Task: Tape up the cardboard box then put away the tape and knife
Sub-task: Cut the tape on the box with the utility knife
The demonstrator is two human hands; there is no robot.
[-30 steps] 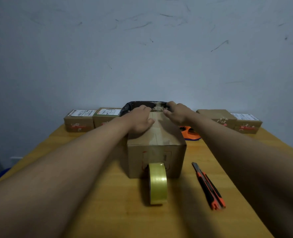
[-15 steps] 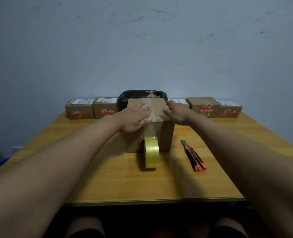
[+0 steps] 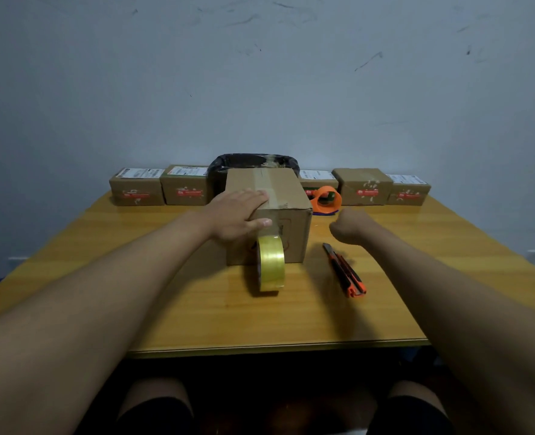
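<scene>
Cardboard box (image 3: 278, 196) at frame centre on wooden table (image 3: 197, 309), tape strip along its top. Left hand (image 3: 238, 215) lies flat, open, on box's near-left top edge. Right hand (image 3: 350, 227) curled, empty, hovers right of box. Tape roll (image 3: 270, 266) stands on edge against box front; utility knife (image 3: 344, 270) lies lower right of box.

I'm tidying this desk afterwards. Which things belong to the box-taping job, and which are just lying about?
Job: box, tape roll, knife, left hand resting on the box, right hand above the knife.

Lying about: small parcels, orange dispenser, black bin.
</scene>
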